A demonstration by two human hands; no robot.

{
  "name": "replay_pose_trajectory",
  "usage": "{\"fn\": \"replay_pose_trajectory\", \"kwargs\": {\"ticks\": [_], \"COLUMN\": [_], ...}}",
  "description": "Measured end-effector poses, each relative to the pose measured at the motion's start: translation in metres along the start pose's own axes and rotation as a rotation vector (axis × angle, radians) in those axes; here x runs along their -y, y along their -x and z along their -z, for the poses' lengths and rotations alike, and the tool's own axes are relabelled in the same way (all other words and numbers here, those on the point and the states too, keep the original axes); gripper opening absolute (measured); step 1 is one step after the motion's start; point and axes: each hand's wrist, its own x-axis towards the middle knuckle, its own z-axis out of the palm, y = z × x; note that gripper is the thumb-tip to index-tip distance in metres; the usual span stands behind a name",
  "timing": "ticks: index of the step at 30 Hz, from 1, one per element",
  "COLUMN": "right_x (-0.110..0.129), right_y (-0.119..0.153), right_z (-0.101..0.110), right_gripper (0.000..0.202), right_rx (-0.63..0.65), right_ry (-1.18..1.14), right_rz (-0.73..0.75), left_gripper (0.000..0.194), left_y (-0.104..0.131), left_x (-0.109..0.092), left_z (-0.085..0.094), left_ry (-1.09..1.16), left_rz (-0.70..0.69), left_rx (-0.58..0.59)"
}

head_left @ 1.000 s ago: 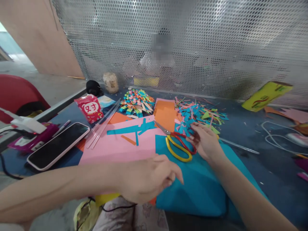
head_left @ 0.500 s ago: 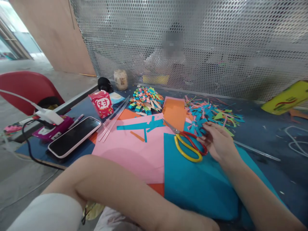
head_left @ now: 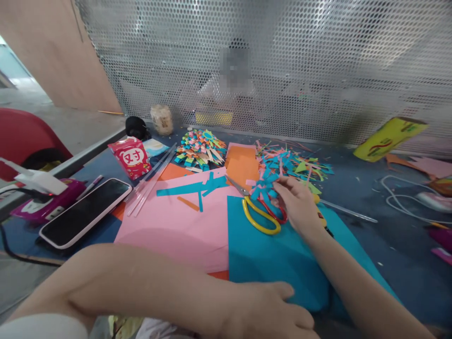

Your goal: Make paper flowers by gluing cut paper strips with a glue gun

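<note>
My right hand (head_left: 298, 205) is closed, its fingertips pinching a blue paper piece with several loose strips (head_left: 264, 187). This piece is held over the scissors (head_left: 262, 219), which have one yellow and one red handle and lie across the pink and blue sheets. My left hand (head_left: 268, 306) is low in the view over the near edge of the blue sheet (head_left: 275, 261). Its fingers are partly bent and apart, and I see nothing in them. Left of the blue sheet lies a pink sheet (head_left: 173, 235) with cut blue strips (head_left: 180, 188) and an orange strip (head_left: 188, 203).
A pile of fringed colourful paper pieces (head_left: 201, 148) and a heap of paper scraps (head_left: 293, 162) lie farther back. At left are a phone (head_left: 86, 212), a purple power strip (head_left: 49, 202), a red packet (head_left: 130, 157) and clear sticks (head_left: 150, 183). A perforated metal screen (head_left: 300, 70) stands behind, with a person beyond it.
The view has turned right, so things sit farther left. My left hand has come up into view over the blue sheet. The right hand still pinches the blue paper piece, now above the scissors.
</note>
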Motion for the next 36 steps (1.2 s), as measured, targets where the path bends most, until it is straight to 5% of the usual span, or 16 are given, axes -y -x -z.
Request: {"fn": "replay_pose_trajectory", "kwargs": {"ticks": [2,7,9,12,14,17,26,30,33,36], "right_x": [0.002,0.001,-0.002,-0.005,-0.005,-0.003,0.003,0.004,0.005,0.006], "right_y": [0.006,0.023,0.027,0.029,0.028,0.028,0.031,0.033,0.034,0.035], "right_z": [-0.002,-0.010,-0.013,-0.014,-0.014,-0.013,-0.014,-0.012,-0.011,-0.009], "right_gripper": [0.018,0.008,0.010,0.011,0.009,0.009,0.010,0.014,0.016,0.018], "right_rx": [0.005,0.150,0.214,0.232,0.227,0.219,0.230,0.243,0.225,0.205], "right_ry": [0.087,0.351,0.508,0.611,0.624,0.616,0.583,0.585,0.606,0.618], "right_rz": [0.108,0.430,0.620,0.745,0.761,0.771,0.753,0.880,0.962,1.009], "left_gripper": [0.015,0.021,0.023,0.009,0.024,0.035,0.029,0.068,0.070,0.052], "left_y": [0.010,0.042,0.055,0.071,0.078,0.085,0.092,0.086,0.085,0.086], "left_x": [-0.005,0.002,0.010,0.021,0.027,0.037,0.050,0.046,0.045,0.044], "left_z": [0.016,0.057,0.068,0.075,0.074,0.071,0.067,0.069,0.075,0.081], "left_ry": [0.008,0.036,0.240,0.526,0.578,0.511,0.676,0.845,0.890,0.838], "left_rz": [0.193,0.389,0.638,1.041,1.185,1.248,1.433,1.333,1.349,1.427], "left_rx": [-0.045,-0.088,-0.130,-0.383,-0.611,-0.773,-0.821,-0.985,-0.955,-0.889]}}
